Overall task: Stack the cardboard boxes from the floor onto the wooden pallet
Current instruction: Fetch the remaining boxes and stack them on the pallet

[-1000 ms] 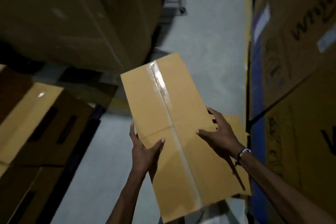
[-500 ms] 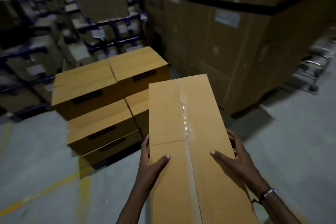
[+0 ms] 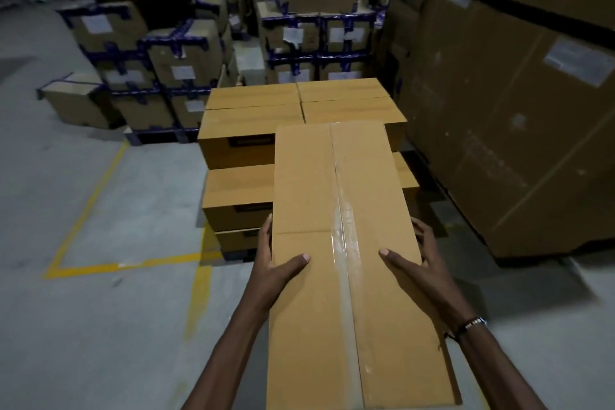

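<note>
Fingers of left hand (image 3: 276, 271) and right hand (image 3: 424, 268) wrapped round long sides of taped cardboard box (image 3: 346, 243), thumbs on top; held above floor, before stacked boxes (image 3: 253, 125).

Warehouse, strapped cartons (image 3: 186, 60) stacked high (labelled), yellow-lined concrete floor (image 3: 83, 203)

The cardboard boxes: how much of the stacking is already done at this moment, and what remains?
Done: several boxes already sit in a stepped stack, tallest at the back; the pallet under them is hardly visible. In hand: the left hand and right hand grip the sides of a long taped box, carried in the air in front of the stack. Left: setting this box down on the stack. Any boxes remaining on the floor are out of view.
</note>
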Demonstrator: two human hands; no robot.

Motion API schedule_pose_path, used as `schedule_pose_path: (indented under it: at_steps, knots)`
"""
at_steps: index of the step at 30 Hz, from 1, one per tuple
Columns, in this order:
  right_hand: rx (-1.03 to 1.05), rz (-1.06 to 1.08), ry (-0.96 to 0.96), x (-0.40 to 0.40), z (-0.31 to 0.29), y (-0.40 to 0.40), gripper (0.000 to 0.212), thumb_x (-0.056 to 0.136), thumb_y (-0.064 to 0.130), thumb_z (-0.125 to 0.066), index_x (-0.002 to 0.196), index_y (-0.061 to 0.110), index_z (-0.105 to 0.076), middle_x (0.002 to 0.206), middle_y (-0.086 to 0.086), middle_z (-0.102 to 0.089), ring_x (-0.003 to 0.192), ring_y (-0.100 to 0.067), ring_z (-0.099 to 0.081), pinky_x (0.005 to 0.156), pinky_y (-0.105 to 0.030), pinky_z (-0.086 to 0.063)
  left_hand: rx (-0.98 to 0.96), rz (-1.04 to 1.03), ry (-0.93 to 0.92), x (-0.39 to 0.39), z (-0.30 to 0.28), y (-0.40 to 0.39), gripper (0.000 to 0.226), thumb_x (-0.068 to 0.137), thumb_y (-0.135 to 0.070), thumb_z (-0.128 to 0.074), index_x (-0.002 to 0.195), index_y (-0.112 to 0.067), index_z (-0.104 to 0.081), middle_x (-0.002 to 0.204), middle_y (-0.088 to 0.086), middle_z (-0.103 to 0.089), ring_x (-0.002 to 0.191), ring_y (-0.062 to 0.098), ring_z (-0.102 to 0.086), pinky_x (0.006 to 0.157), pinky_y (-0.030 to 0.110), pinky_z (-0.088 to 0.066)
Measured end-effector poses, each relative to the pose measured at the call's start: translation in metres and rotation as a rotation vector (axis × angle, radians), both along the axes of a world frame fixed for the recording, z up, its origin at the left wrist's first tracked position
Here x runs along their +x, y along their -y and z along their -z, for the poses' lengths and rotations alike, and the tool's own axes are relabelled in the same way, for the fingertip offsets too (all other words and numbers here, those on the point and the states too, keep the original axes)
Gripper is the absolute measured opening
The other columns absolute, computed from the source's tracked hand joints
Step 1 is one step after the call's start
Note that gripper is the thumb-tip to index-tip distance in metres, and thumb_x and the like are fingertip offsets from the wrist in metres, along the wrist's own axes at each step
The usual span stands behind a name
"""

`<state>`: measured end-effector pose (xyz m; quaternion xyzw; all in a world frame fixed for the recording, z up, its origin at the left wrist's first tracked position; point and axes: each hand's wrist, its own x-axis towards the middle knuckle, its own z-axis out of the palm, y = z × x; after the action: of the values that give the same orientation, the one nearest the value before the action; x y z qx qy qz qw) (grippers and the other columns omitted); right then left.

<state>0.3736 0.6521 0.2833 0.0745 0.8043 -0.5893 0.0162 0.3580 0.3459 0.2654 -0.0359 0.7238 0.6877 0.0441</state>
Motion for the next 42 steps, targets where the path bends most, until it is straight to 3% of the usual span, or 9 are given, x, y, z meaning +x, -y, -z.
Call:
schedule_pose_path:
  at_steps: [4, 6, 10, 13, 17, 26, 37, 42]
  knots:
    - [-0.006, -0.025, 0.006, -0.029, 0.006, 0.012, 0.102, 0.063, 0.068, -0.082, 0.147, 0.055, -0.025, 0.151, 0.010, -0.043, 0.134, -0.021, -0.047, 0.108, -0.054, -0.045, -0.010, -0.039, -0.023, -0.018, 0.000, 0.013, 0.102, 0.086, -0.024, -0.087, 0.157, -0.057, -0.021, 0.146, -0.033, -0.045, 0.120, -0.016, -0.053, 0.102, 0.033, -0.051]
    - [-0.014, -0.038, 0.011, -0.045, 0.008, 0.016, 0.100, 0.065, 0.066, -0.083, 0.146, 0.055, -0.026, 0.149, 0.012, -0.045, 0.133, -0.020, -0.048, 0.108, -0.056, -0.045, -0.024, -0.055, -0.029, -0.030, 0.001, 0.016, 0.100, 0.087, -0.021, -0.085, 0.156, -0.056, -0.023, 0.149, -0.030, -0.044, 0.122, -0.018, -0.051, 0.100, 0.029, -0.050]
    - [-0.034, -0.057, 0.016, -0.081, 0.010, 0.018, 0.098, 0.067, 0.059, -0.084, 0.147, 0.051, -0.027, 0.145, 0.011, -0.047, 0.131, -0.019, -0.050, 0.107, -0.051, -0.046, -0.046, -0.076, -0.016, -0.062, 0.000, 0.018, 0.100, 0.085, -0.026, -0.087, 0.156, -0.056, -0.023, 0.153, -0.022, -0.044, 0.129, -0.006, -0.051, 0.099, 0.030, -0.051]
    - [-0.032, -0.070, 0.012, -0.115, 0.014, 0.015, 0.100, 0.066, 0.063, -0.084, 0.148, 0.053, -0.026, 0.152, 0.008, -0.043, 0.135, -0.022, -0.047, 0.108, -0.053, -0.044, -0.043, -0.087, -0.013, -0.089, 0.000, 0.016, 0.102, 0.082, -0.032, -0.088, 0.156, -0.055, -0.022, 0.154, -0.020, -0.045, 0.136, 0.007, -0.051, 0.108, 0.044, -0.052]
    - [-0.040, -0.083, 0.001, -0.165, 0.011, 0.012, 0.101, 0.066, 0.063, -0.083, 0.149, 0.051, -0.026, 0.153, 0.005, -0.043, 0.137, -0.024, -0.044, 0.107, -0.049, -0.042, -0.041, -0.113, -0.010, -0.132, -0.005, 0.011, 0.107, 0.077, -0.040, -0.088, 0.156, -0.058, -0.019, 0.161, -0.020, -0.036, 0.145, 0.011, -0.042, 0.116, 0.052, -0.044]
    - [0.000, -0.110, -0.024, -0.260, 0.002, 0.000, 0.100, 0.067, 0.068, -0.079, 0.149, 0.055, -0.023, 0.162, 0.006, -0.031, 0.148, -0.024, -0.030, 0.117, -0.059, -0.030, -0.071, -0.139, -0.030, -0.220, -0.014, -0.001, 0.102, 0.073, -0.046, -0.089, 0.149, -0.063, -0.023, 0.159, -0.013, -0.040, 0.142, 0.021, -0.047, 0.112, 0.059, -0.046]
    - [-0.035, -0.032, -0.006, -0.333, 0.022, 0.010, 0.096, 0.070, 0.064, -0.083, 0.147, 0.055, -0.026, 0.156, 0.009, -0.039, 0.143, -0.021, -0.038, 0.116, -0.057, -0.035, -0.070, -0.050, 0.003, -0.317, 0.000, 0.014, 0.108, 0.071, -0.049, -0.091, 0.150, -0.066, -0.020, 0.165, -0.011, -0.033, 0.150, 0.022, -0.038, 0.117, 0.060, -0.041]
    - [-0.037, 0.072, 0.005, -0.374, 0.033, 0.027, 0.095, 0.071, 0.061, -0.082, 0.147, 0.053, -0.027, 0.156, 0.008, -0.039, 0.142, -0.021, -0.038, 0.114, -0.053, -0.037, -0.053, 0.052, 0.004, -0.388, 0.009, 0.027, 0.109, 0.075, -0.042, -0.088, 0.158, -0.054, -0.019, 0.161, -0.016, -0.038, 0.143, 0.012, -0.045, 0.116, 0.054, -0.044]
